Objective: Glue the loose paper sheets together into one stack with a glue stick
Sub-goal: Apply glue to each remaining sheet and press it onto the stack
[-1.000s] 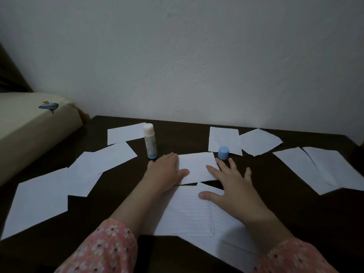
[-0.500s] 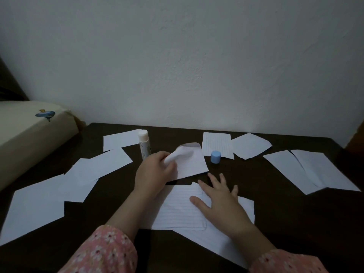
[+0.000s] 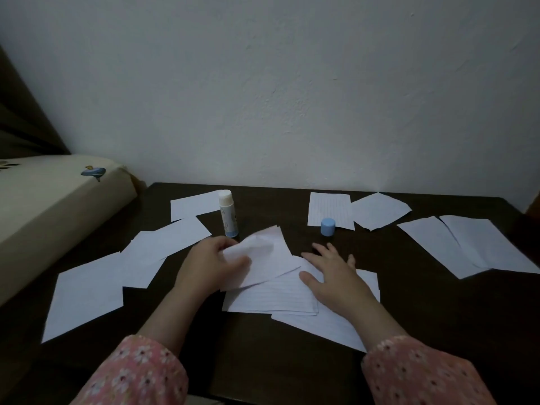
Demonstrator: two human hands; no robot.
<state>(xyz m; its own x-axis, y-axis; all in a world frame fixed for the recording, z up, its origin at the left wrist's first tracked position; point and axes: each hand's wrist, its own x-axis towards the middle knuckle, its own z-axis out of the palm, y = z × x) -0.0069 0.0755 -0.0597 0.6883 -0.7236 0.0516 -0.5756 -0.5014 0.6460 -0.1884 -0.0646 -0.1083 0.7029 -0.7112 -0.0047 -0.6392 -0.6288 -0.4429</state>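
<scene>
The left hand [image 3: 213,264] pinches a curling paper sheet [image 3: 263,258] between thumb and fingers [image 3: 233,263] over the lined stack [image 3: 271,296], which the flat right hand [image 3: 333,276] presses onto the dark bench [image 3: 438,302], with the uncapped glue stick [image 3: 228,213] upright just behind, near a white wall [image 3: 292,97].

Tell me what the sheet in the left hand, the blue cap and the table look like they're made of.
The sheet in the left hand looks like thin white paper: it bends and creases under the grip. The blue cap looks like smooth moulded plastic, evenly coloured. The table appears to be dark brown wood or laminate with a dull finish; dim light hides any grain.
</scene>
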